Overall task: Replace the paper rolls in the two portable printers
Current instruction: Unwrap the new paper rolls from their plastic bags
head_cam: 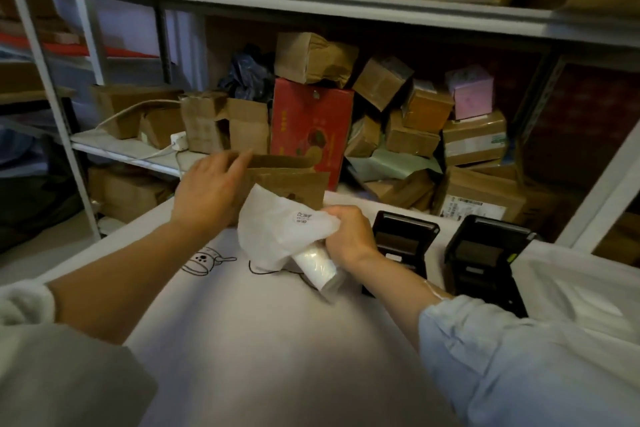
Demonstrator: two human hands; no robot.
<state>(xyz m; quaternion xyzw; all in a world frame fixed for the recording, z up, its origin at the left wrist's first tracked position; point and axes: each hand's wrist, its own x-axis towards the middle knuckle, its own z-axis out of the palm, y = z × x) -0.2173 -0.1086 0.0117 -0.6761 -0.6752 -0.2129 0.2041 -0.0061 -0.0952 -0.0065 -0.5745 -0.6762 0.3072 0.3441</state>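
- Head view: the right hand (pixel 348 236) is closed around a white paper roll (pixel 317 267) and the gathered end of its loose white wrapper (pixel 277 229), just above the white table cover (pixel 242 340), near the middle of the scene.
- The roll tilts, its lower end pointing toward the near right; the wrapper fans up and left from the fist and bears a small printed label.
- The left hand (pixel 211 187) reaches farther away, fingers loosely spread and slightly curled, resting at the near-left edge of an open cardboard box (pixel 287 180); whether it grips the flap cannot be told.
- Two black portable printers stand side by side just right of the right hand, lids raised: the left printer (pixel 401 246) and the right printer (pixel 485 260).
- Behind, a grey metal shelf (pixel 311 3) holds many cartons, among them a red box (pixel 311 128).
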